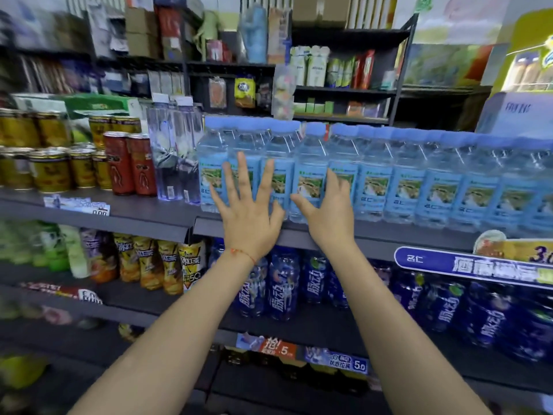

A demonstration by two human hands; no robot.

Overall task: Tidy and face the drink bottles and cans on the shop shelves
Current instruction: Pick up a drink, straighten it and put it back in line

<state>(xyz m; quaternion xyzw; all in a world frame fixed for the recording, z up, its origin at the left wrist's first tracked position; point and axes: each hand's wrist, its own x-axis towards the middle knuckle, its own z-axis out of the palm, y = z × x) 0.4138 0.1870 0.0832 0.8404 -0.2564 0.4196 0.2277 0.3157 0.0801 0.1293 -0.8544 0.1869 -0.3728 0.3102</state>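
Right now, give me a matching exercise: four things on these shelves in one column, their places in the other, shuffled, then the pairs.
Things:
1. red cans
2. water bottles
3. dark blue bottles
4. left hand

Places:
A. shelf below the hands
B. spread over the blue labels, left of the right hand
C. between gold cans and clear bottles
D. long row running right on the upper shelf

Pairs: 1-C, 2-D, 3-A, 4-B
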